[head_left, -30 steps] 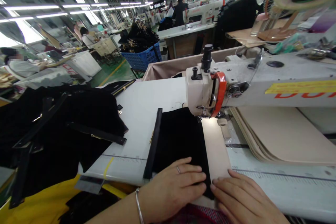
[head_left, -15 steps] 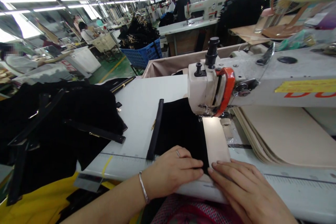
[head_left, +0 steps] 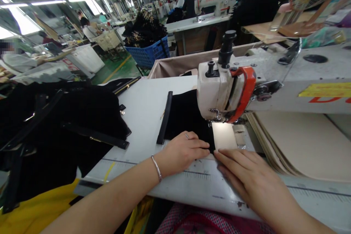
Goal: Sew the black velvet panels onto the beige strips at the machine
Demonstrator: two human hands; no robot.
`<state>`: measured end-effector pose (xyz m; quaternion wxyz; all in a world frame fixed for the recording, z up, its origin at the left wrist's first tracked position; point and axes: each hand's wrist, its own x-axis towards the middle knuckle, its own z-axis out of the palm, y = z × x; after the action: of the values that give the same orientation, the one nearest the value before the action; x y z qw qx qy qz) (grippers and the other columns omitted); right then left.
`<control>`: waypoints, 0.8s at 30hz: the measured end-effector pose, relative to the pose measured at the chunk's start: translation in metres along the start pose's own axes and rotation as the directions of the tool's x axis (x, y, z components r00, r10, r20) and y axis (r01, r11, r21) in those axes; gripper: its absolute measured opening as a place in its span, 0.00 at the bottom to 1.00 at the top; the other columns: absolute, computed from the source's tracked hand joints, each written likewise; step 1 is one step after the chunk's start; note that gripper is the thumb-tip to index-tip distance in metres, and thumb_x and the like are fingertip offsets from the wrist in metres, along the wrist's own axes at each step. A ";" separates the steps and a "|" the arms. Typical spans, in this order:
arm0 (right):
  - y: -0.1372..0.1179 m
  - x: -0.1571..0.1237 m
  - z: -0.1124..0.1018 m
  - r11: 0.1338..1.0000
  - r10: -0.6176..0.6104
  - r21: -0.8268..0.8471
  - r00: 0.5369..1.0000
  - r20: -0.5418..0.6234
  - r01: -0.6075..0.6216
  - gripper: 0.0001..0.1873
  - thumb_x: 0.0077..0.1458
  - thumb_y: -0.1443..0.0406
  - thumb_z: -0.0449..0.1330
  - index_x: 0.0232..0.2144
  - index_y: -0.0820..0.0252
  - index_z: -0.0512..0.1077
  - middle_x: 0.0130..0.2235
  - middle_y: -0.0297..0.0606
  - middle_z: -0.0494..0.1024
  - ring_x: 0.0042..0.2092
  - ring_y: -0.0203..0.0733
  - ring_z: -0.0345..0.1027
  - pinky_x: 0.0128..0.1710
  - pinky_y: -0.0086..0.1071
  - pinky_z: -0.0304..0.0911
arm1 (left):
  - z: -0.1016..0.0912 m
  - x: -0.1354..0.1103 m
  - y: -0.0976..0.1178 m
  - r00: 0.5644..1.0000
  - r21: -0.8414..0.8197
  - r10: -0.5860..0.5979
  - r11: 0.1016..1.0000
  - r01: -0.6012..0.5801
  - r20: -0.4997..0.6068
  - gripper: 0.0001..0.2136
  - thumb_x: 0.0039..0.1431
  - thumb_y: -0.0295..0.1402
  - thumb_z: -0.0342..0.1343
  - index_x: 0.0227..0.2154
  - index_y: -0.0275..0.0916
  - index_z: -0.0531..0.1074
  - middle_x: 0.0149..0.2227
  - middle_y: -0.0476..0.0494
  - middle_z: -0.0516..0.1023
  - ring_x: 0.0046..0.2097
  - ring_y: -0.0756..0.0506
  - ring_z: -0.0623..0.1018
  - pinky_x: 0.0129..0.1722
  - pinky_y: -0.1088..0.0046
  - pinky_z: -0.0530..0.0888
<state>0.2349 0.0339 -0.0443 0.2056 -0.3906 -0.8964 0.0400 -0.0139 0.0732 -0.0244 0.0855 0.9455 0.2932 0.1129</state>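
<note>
My left hand [head_left: 183, 150] lies flat on the near end of a black fabric piece [head_left: 184, 114], fingers stretched out, a ring on one finger and a bangle on the wrist. Beside it, my right hand [head_left: 246, 175] rests flat with fingertips on the near edge of a beige panel [head_left: 223, 136] that adjoins the black fabric. Both pieces run under the head of the white sewing machine [head_left: 219, 93] with its orange guard. A black strap [head_left: 165, 117] edges the fabric on its left.
A heap of black pieces with straps [head_left: 60, 124] covers the table's left side. A stack of beige panels [head_left: 298, 142] lies to the right under the machine arm. Behind stand a blue basket [head_left: 148, 55] of black goods, other sewing stations and several people.
Both hands have slid forward toward the machine head, and the black fabric and beige panel have fed further under it. The view has tilted slightly.
</note>
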 end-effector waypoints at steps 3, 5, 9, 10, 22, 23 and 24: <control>0.005 0.008 0.001 1.000 0.015 -0.008 1.000 -0.007 -0.015 0.18 0.63 0.63 0.52 0.54 0.58 0.67 0.48 0.40 0.73 0.47 0.44 0.66 0.49 0.43 0.62 | 0.000 0.007 -0.011 1.000 0.013 0.009 1.000 -0.009 -0.001 0.14 0.65 0.24 0.47 0.48 0.40 0.72 0.54 0.48 0.73 0.52 0.46 0.70 0.53 0.65 0.66; 0.009 0.013 0.002 1.000 0.023 -0.018 1.000 -0.003 -0.023 0.18 0.62 0.63 0.52 0.54 0.58 0.67 0.48 0.40 0.73 0.47 0.44 0.66 0.49 0.43 0.62 | -0.001 0.012 -0.018 1.000 0.026 0.011 1.000 -0.011 -0.002 0.14 0.64 0.24 0.47 0.48 0.40 0.72 0.54 0.47 0.73 0.52 0.46 0.70 0.53 0.65 0.66; 0.016 0.023 0.005 0.999 0.019 -0.046 1.000 -0.013 -0.019 0.18 0.62 0.62 0.53 0.53 0.58 0.68 0.49 0.41 0.73 0.49 0.45 0.65 0.49 0.43 0.62 | -0.001 0.022 -0.032 1.000 0.030 -0.002 1.000 0.002 -0.002 0.14 0.64 0.24 0.47 0.48 0.39 0.73 0.54 0.46 0.74 0.53 0.45 0.71 0.55 0.63 0.66; 0.018 0.026 0.006 0.998 0.021 -0.053 1.000 -0.012 -0.022 0.18 0.62 0.62 0.53 0.53 0.58 0.68 0.49 0.41 0.73 0.49 0.45 0.65 0.50 0.43 0.62 | 0.000 0.025 -0.036 1.000 0.025 -0.009 1.000 0.009 -0.010 0.14 0.63 0.24 0.47 0.47 0.39 0.73 0.53 0.46 0.74 0.53 0.45 0.72 0.55 0.63 0.66; 0.031 0.047 0.020 0.986 0.083 -0.147 0.997 0.008 -0.081 0.22 0.62 0.61 0.51 0.57 0.60 0.64 0.54 0.44 0.70 0.51 0.50 0.65 0.47 0.46 0.62 | 0.004 0.048 -0.062 0.988 0.024 -0.110 0.993 0.113 -0.112 0.16 0.61 0.21 0.46 0.44 0.40 0.75 0.48 0.46 0.77 0.49 0.47 0.74 0.54 0.63 0.68; 0.031 0.047 0.020 0.986 0.087 -0.146 0.996 0.003 -0.086 0.22 0.62 0.61 0.51 0.57 0.60 0.64 0.55 0.44 0.70 0.51 0.50 0.65 0.48 0.47 0.61 | 0.005 0.048 -0.063 0.986 0.019 -0.113 0.993 0.116 -0.119 0.16 0.60 0.20 0.46 0.44 0.40 0.75 0.47 0.46 0.78 0.49 0.46 0.74 0.54 0.63 0.68; 0.031 0.047 0.021 0.986 0.090 -0.144 0.996 -0.002 -0.090 0.22 0.62 0.61 0.51 0.57 0.59 0.64 0.55 0.44 0.70 0.51 0.50 0.65 0.48 0.47 0.60 | 0.005 0.048 -0.063 0.985 0.014 -0.115 0.993 0.117 -0.126 0.17 0.60 0.20 0.46 0.44 0.40 0.75 0.47 0.46 0.78 0.49 0.46 0.74 0.53 0.63 0.68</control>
<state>0.2191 0.0907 -0.0549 0.1730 -0.4443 -0.8789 -0.0146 -0.0073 0.1514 -0.0358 0.0633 0.9187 0.3538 0.1637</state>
